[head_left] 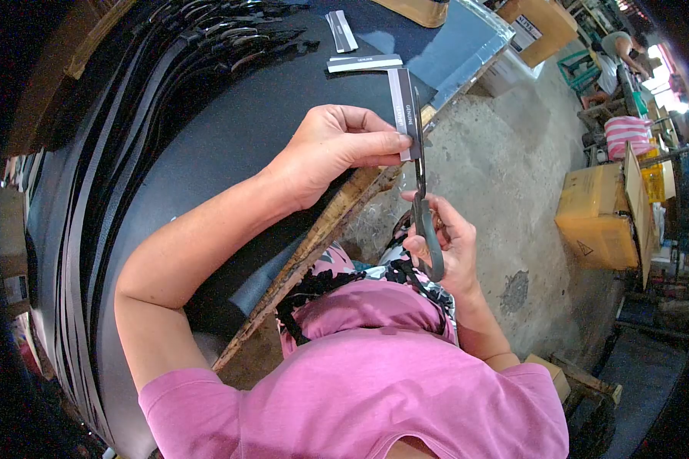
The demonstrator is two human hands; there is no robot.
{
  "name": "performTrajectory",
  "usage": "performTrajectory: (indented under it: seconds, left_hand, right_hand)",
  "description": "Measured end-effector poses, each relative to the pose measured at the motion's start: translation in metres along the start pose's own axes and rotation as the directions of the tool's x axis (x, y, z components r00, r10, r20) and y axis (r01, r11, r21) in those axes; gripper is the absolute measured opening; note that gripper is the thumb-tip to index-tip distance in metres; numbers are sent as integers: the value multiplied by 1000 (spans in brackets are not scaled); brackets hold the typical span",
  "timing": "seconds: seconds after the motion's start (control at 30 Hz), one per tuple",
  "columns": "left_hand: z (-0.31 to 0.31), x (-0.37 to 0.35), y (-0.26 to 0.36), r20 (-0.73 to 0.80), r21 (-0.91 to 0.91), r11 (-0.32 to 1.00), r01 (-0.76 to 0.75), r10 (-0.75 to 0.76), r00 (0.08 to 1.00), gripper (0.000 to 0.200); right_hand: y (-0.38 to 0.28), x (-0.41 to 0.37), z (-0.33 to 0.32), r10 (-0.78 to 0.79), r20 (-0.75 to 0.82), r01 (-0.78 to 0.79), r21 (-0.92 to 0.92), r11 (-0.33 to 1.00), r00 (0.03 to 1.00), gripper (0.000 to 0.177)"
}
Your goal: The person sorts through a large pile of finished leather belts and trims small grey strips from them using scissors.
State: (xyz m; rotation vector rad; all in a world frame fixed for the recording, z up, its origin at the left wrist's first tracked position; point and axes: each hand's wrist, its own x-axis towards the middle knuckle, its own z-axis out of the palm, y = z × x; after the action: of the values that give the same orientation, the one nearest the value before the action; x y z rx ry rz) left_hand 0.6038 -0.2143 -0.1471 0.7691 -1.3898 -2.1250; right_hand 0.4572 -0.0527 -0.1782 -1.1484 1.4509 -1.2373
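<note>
My left hand (348, 145) pinches the lower end of a narrow black and white printed label strip (403, 99), on which the word "GENUINE" can be read. In my right hand (450, 241) is a pair of scissors (430, 237) with dark handles, my fingers through the loops. The blades point away from me and run along the strip's right edge. Just beyond, on the dark tabletop (230, 164), lie a similar label strip (364, 63) placed crosswise and a small stack of label strips (341, 32).
Long black straps (115, 145) curve along the table's left side. The worn wooden table edge (306, 260) runs diagonally before me. Cardboard boxes (595, 210) stand on the concrete floor (505, 183) to the right. Another person (624, 50) bends over in the far right background.
</note>
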Motion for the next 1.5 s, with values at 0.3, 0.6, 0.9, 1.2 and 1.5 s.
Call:
performTrajectory:
  seconds: [0.3, 0.6, 0.9, 1.2, 1.5]
  left_hand:
    - [1, -2, 14, 17, 59, 998, 22, -23, 1000, 18]
    - [-7, 3, 14, -11, 65, 996, -69, 70, 998, 19]
    - [-3, 0, 7, 31, 3, 999, 32, -32, 999, 17]
    - [-1, -1, 5, 34, -4, 999, 33, -33, 999, 17]
    - [0, -2, 4, 25, -20, 1000, 23, -23, 999, 16]
  right_hand:
    - [-7, -3, 0, 49, 0, -49, 109, 993, 999, 57]
    - [-3, -6, 0, 31, 33, -33, 69, 997, 999, 56]
    - [-1, -4, -1, -19, 74, 12, 95, 995, 997, 57]
    - [-3, -5, -1, -24, 61, 19, 86, 996, 998, 57]
    - [-4, -6, 2, -13, 56, 6, 114, 994, 998, 56]
